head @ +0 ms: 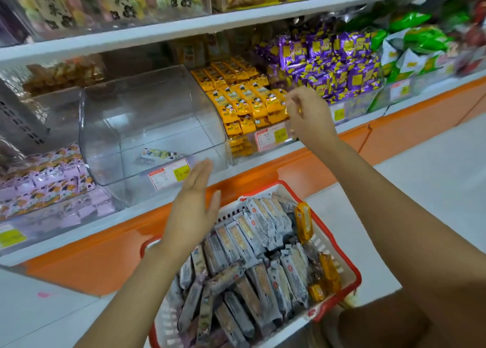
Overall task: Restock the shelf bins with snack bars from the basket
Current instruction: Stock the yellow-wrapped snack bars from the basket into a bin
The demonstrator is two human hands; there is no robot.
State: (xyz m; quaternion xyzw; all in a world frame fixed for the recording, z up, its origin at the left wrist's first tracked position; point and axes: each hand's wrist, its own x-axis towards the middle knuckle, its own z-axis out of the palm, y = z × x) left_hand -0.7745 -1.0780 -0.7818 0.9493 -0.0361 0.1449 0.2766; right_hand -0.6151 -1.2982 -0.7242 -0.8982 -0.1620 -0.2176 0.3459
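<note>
Left hand is flat, fingers straight and together, holding nothing. It hovers over the far rim of the basket, just below the front of the clear bin. Right hand is up at the yellow bin with fingers loosely curled. It's blurred, so I can't tell if it pinches a bar or is empty.

Stock: the basket sits low in front of the shelf, packed with grey bars, plus a few orange bars along its right side. The clear bin is nearly empty, with one lone bar behind the price tag. The yellow bin looks close to full.

My read: the orange ones go to the yellow bin and the grey load goes to the clear bin. Check each wrapper against its bin first; the lone bar is too small to compare from here.

To do it well:
- I can't tell how the curved cover opens, so sort that out before grabbing stock.
- Take several grey bars at once, aligned lengthwise, and lay them in flat rows from the back.
- Don't heap the yellow bin past its front lip, or bars will likely slide off.
- Keep the right forearm off the loosely piled purple packets next door.
</note>
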